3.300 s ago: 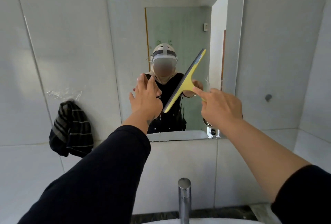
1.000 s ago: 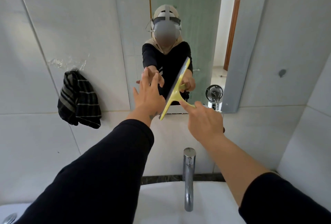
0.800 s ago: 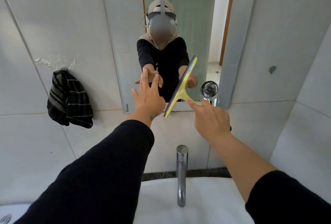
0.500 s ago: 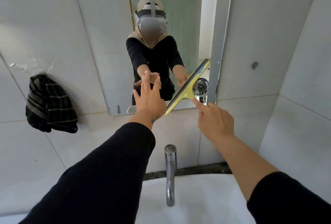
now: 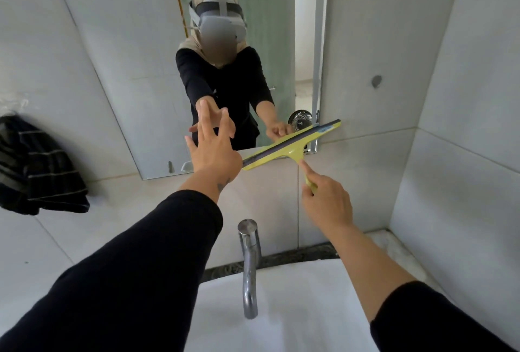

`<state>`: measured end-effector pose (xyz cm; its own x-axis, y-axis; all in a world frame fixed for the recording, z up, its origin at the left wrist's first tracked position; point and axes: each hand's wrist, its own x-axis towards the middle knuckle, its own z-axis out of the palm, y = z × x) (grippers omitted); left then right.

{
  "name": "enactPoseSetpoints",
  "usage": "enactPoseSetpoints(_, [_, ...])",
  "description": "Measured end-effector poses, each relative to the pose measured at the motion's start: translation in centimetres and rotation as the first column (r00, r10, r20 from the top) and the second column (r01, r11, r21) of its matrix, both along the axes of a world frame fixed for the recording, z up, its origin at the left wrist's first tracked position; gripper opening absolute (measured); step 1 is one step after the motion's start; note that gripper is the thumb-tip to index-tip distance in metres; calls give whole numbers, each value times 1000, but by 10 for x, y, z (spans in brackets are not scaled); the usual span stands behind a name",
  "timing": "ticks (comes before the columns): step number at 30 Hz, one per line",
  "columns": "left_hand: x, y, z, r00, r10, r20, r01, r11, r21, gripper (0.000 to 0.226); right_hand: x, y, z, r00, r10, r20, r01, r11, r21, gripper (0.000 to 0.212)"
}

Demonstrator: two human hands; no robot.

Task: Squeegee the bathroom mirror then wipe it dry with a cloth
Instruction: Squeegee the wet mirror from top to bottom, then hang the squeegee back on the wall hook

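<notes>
Squeegee [image 5: 292, 145] blade lies almost level along the bottom edge of the bathroom mirror [image 5: 135, 70], at about 1 o'clock from the chrome tap [image 5: 249, 267]. The person's right hand [image 5: 326, 202] has its grip closed round the yellow handle, forefinger stretched along the stem toward the blade. The left hand [image 5: 215, 146] hovers open and empty at 9 o'clock from the blade, fingers spread, just in front of the glass; whether the fingertips touch it cannot be told. A dark striped cloth [image 5: 39, 166] hangs on the tiled wall at 9 o'clock, well apart from both hands, apparently not yet used for the drying step. The blade's right tip reaches past the mirror's right edge onto the wall tile [image 5: 365, 42], so judging by that, the rubber could ride off the glass and leave a wet strip along the frame. The open left hand, if it presses the pane, could print fresh smears on glass. Water pushed down by the blade would likely run onto the ledge below.
</notes>
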<state>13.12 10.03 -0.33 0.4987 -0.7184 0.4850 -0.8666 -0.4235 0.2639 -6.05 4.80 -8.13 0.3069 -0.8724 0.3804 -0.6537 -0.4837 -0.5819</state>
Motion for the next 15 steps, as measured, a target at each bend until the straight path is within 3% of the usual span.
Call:
enactPoseSetpoints(9, [-12,-8,-15,998,6,59,-2,998,-67,90,-24,-4,-26,993,-24,-114,39,991,129,53])
enactPoseSetpoints(15, [-69,-12,-28,978,-207,-11,207,975,79,68,-69,-2,9,942,-13,-336,78,980,181,59])
